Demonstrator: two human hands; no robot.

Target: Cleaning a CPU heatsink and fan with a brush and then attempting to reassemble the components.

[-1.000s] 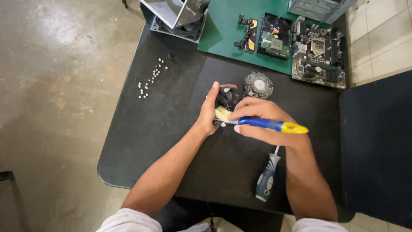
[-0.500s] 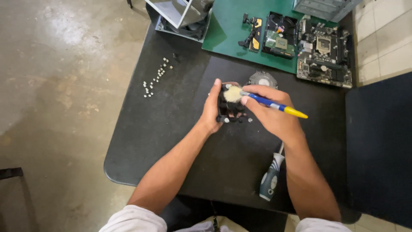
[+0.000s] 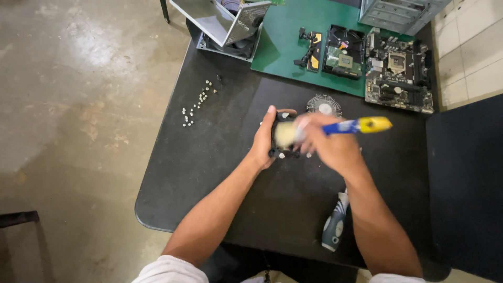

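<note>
My left hand [image 3: 263,140] grips a small black cooler fan [image 3: 279,149] on its left side, holding it just above the black table [image 3: 220,157]. My right hand [image 3: 329,144] is closed around a brush with a blue and yellow handle [image 3: 361,126]. Its pale bristles [image 3: 285,134] lie against the top of the fan and look blurred. A round finned heatsink [image 3: 324,104] rests just behind my hands.
Several small screws [image 3: 196,102] lie scattered at the table's left. A blue-grey screwdriver [image 3: 335,225] lies near the front edge beside my right forearm. On a green mat [image 3: 285,47] at the back sit circuit boards [image 3: 398,71], a metal case [image 3: 228,21] and small parts.
The brush has swept across the fan; its handle now points more level to the right. Both hands stay on the same spot over the table.
</note>
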